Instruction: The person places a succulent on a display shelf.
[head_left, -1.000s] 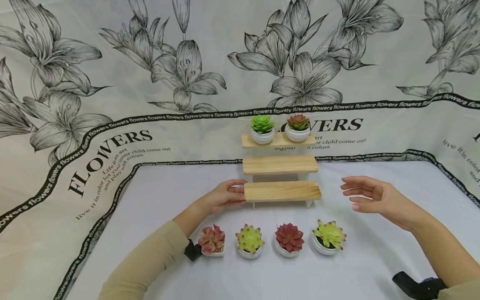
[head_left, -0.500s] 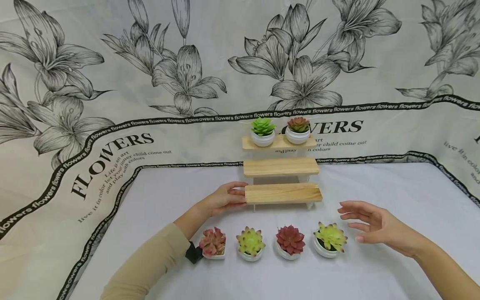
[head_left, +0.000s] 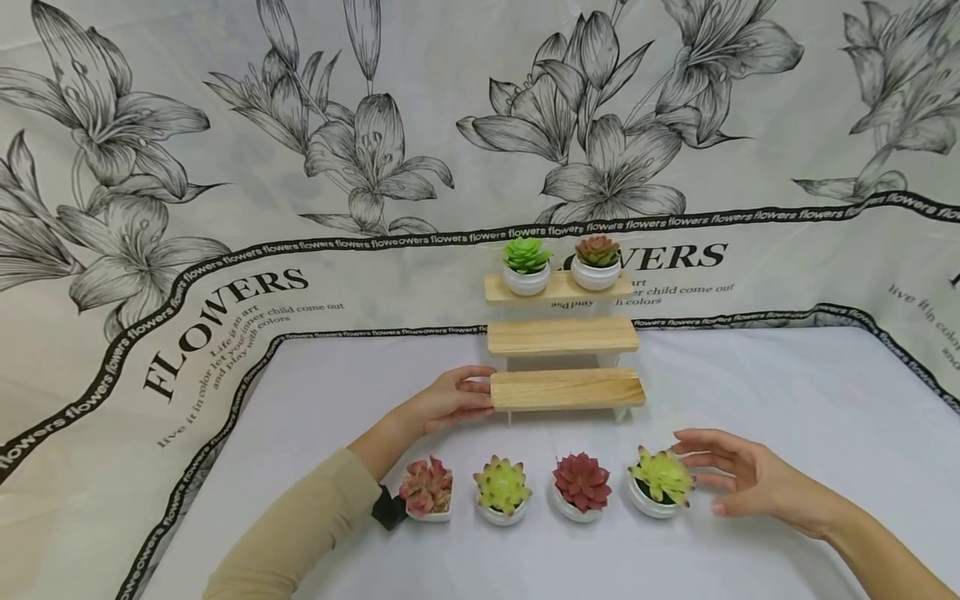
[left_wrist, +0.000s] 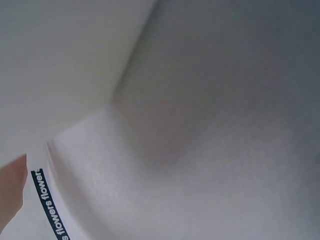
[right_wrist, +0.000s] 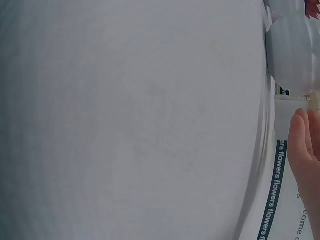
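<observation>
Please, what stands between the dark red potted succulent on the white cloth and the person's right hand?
The head view shows one yellow-green succulent in a round white pot there.

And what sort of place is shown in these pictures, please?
Probably an indoor display or filming corner; the wider room is not visible. A white-covered table, a flower-printed backdrop and a tiered wooden stand with small potted succulents suggest it.

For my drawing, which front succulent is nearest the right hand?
The rightmost yellow-green succulent, beside the right hand; the other three sit farther left.

Six succulents (head_left: pixel 662 477), apparently one stand (head_left: pixel 567 390)
</observation>
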